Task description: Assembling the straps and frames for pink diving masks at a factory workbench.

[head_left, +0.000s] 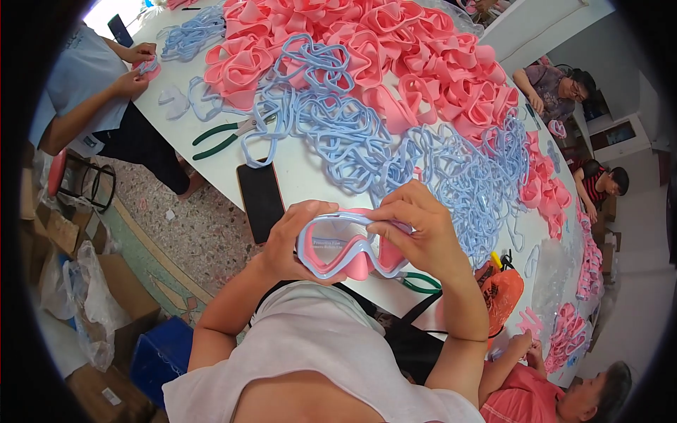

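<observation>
A diving mask (361, 248) with a light blue frame, a pink soft skirt and a clear lens is held up in front of my chest. My left hand (283, 243) grips its left side, fingers over the top edge and the palm at the side. With thumb and fingers my right hand (417, 224) pinches the upper right rim of the blue frame. Printed film shows on the left lens. Beyond the hands, a tangled heap of light blue frames (338, 134) lies on the table, and behind it a large pile of pink skirts (367, 53).
A black phone (261, 201) lies left of the mask, near green-handled pliers (217, 139). Another green-handled tool (422, 283) and an orange bag (502, 296) are at the right. Co-workers sit or stand around the white table (201, 169); a blue bin (161, 356) stands lower left.
</observation>
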### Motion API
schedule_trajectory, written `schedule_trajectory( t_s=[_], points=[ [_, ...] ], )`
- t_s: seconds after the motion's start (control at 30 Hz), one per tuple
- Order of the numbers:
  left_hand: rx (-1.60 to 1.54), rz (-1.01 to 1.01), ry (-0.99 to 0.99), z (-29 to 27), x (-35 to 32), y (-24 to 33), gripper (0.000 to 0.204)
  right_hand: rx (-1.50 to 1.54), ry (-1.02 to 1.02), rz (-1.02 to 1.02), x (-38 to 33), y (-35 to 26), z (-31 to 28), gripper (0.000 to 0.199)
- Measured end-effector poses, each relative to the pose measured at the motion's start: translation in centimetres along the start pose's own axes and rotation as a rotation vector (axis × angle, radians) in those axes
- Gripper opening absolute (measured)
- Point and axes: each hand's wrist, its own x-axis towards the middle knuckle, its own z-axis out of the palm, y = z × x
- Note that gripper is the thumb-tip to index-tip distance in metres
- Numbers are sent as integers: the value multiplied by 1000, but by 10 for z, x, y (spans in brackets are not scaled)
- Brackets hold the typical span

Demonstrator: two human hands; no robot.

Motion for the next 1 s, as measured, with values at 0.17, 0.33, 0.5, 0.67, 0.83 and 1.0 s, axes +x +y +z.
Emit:
schedule_trajectory(
  t_s=[0.17,0.33,0.5,0.67,0.83,1.0],
  points=[
    [96,104,19,-2,7,9,97,6,-58,-27,4,1,-1,20],
    [120,181,-38,-6,7,15,80,126,-135,9,-2,4,-6,24],
    [183,316,-125,-4,6,8,90,180,-268,-51,-1,11,-12,26],
    [275,-6,-309,-15,30,26,70,-53,-183,-100,-12,15,-9,28],
    [252,-260,-316,-5,36,34,39,-140,-153,-177,-14,7,0,29],
    [65,-342,-357,-1,39,29,28,-140,-154,-182,-19,11,3,27]
  ],
)
